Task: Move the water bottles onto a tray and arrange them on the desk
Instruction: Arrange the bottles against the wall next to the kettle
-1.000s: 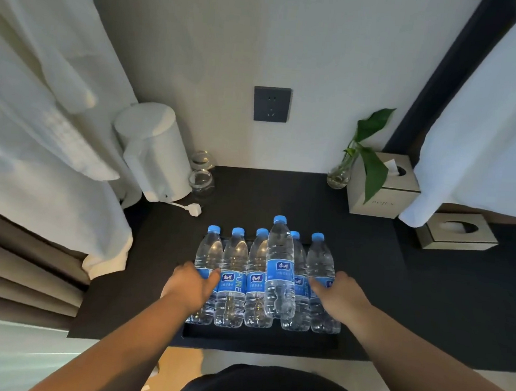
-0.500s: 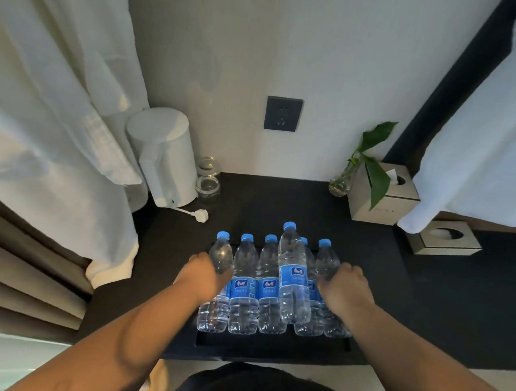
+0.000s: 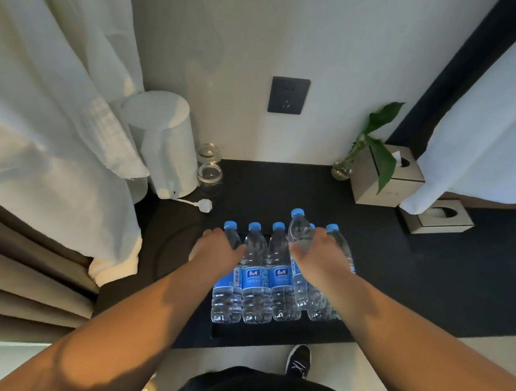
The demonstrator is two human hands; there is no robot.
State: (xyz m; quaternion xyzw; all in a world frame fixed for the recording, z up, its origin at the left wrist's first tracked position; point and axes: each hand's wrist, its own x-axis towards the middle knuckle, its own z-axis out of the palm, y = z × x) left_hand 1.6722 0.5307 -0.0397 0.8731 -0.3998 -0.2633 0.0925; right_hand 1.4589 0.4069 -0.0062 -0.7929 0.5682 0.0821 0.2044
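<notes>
Six blue-capped water bottles (image 3: pixel 258 275) stand on the dark tray (image 3: pixel 273 335) at the front edge of the black desk (image 3: pixel 281 191), five in a tight row and one taller-looking bottle (image 3: pixel 299 238) just in front of the fourth. And here's the change: half a second back both hands flanked the row at label height, pressing the pack together from its two ends. Now the right hand (image 3: pixel 320 255) comes up and over, fingers curled around the shoulder of that odd bottle, gripping it. The left hand (image 3: pixel 218 247) stays at the left end of the row, palm and fingers loosely cupped against the end bottle (image 3: pixel 229 270), steadying rather than lifting, as far as I can judge.

That reads as squaring-up finished and sorting begun: the stray bottle looks set to be lifted out and placed on the desk, though whether it is already off the tray is hard to tell, since its base is hidden behind the row.

Labels now: blue bands with a white badge of characters too small to read, and the word PURE running up the side of the second bottle. A tissue box (image 3: pixel 387 184) at the back right corner carries faint lettering, illegible.
</notes>
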